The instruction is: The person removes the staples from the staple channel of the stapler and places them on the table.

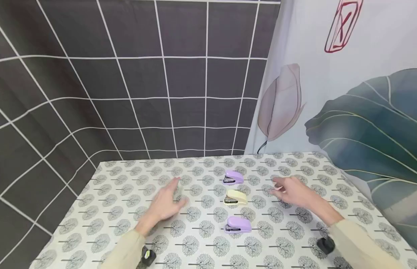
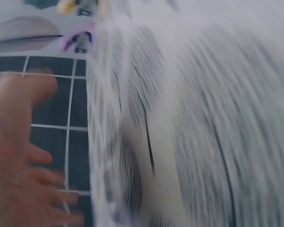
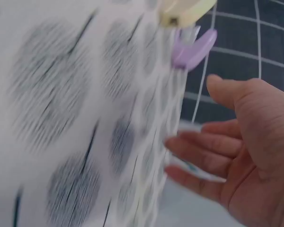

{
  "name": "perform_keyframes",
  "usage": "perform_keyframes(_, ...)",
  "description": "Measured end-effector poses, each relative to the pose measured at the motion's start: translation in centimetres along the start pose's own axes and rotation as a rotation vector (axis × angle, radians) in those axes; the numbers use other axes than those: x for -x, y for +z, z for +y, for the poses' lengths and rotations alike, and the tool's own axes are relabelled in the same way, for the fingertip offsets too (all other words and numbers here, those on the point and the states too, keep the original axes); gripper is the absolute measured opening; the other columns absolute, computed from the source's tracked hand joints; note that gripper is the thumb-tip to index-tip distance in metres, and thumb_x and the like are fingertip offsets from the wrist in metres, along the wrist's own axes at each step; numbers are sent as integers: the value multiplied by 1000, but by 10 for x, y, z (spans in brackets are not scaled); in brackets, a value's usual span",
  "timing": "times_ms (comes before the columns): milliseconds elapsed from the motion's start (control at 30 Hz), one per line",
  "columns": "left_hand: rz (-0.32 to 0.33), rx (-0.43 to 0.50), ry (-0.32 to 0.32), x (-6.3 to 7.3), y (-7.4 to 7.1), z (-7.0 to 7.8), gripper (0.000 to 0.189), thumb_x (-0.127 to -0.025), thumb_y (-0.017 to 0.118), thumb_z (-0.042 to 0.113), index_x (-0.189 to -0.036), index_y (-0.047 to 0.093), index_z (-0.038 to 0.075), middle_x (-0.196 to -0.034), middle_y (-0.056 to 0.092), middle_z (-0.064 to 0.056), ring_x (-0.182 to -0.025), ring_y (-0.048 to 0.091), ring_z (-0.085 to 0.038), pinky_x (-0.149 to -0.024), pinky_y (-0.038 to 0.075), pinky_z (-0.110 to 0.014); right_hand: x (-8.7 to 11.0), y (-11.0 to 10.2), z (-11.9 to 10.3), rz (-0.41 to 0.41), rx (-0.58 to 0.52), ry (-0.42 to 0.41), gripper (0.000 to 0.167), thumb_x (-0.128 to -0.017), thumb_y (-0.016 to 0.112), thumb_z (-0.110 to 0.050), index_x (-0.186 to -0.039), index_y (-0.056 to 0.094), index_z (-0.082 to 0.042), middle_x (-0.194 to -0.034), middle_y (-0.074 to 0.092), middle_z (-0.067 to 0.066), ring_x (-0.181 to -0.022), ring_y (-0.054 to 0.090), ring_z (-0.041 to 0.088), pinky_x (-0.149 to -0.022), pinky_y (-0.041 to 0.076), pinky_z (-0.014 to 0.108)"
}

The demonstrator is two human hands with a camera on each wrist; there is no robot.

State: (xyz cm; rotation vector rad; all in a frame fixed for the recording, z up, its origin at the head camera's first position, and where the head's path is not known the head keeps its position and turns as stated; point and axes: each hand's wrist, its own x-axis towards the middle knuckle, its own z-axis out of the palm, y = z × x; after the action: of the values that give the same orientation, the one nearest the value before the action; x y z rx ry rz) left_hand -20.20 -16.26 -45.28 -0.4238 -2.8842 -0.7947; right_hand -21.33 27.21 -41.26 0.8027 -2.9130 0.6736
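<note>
Three small staplers lie in a column on the table, in the head view: a purple stapler (image 1: 233, 177) at the back, a cream stapler (image 1: 236, 197) in the middle and another purple stapler (image 1: 238, 225) nearest me. Left of them is my left hand (image 1: 164, 201), fingers extended and thumb spread, holding nothing. My right hand (image 1: 290, 190) hovers to their right with fingers loosely bent and nothing in its grasp. The right wrist view shows that hand (image 3: 255, 146) apart from the cream stapler (image 3: 185, 12) and a purple stapler (image 3: 194, 49). Blur softens the left wrist view.
A white cloth with grey tree prints (image 1: 127, 213) covers the table. Behind it hangs a dark curtain with white grid lines (image 1: 184, 78); at the right is a pale curtain (image 1: 295, 37) with flower and leaf pictures. Dark wrist devices show below both hands.
</note>
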Motion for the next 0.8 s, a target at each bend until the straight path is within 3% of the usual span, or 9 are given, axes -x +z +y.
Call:
perform_keyframes(33, 25, 70, -7, -7, 3, 3, 63, -93, 68, 31, -142, 49, -4, -140, 52, -27, -119, 57, -44, -104, 38, -59, -9, 1, -4, -2, -44, -26, 42, -92, 70, -13, -119, 59, 17, -83, 70, 19, -59, 66, 22, -53, 54, 27)
perform_keyframes(133, 70, 275, -13, -32, 15, 17, 37, -90, 70, 10, -124, 63, -4, -113, 69, -20, -91, 69, -33, -88, 53, -47, -38, 7, -18, 18, -101, -83, 27, -92, 67, -4, -112, 64, 14, -88, 72, 16, -71, 68, 17, -60, 54, 21)
perform_keyframes(300, -18, 453, -56, -72, 41, 44, 35, -86, 71, -1, -120, 65, -4, -106, 68, -13, -91, 66, -23, -82, 55, -33, -81, 19, -37, 44, -81, -114, 31, -90, 67, -1, -119, 62, 11, -111, 67, 24, -87, 69, 30, -75, 57, 34)
perform_keyframes(500, -49, 470, -25, -98, 69, 70, 44, -80, 77, 0, -122, 66, -1, -109, 67, -13, -91, 62, -21, -83, 52, -32, -110, 31, -42, -6, 8, -105, 40, -87, 72, -4, -124, 61, 3, -116, 60, 24, -102, 59, 38, -85, 52, 54)
perform_keyframes(667, -35, 434, 16, -107, 90, 71, 43, -76, 81, 3, -117, 69, 0, -102, 69, -9, -84, 61, -16, -77, 51, -29, -117, 42, -42, -57, -11, -126, 40, -85, 73, -2, -123, 60, 1, -102, 59, 19, -89, 55, 31, -79, 51, 52)
perform_keyframes(800, -19, 407, 9, -110, 98, 66, 40, -74, 83, 3, -112, 71, 1, -94, 69, -5, -78, 58, -12, -73, 50, -27, -120, 51, -43, -94, -22, -112, 40, -86, 72, -2, -124, 59, -2, -100, 57, 16, -87, 54, 27, -79, 51, 49)
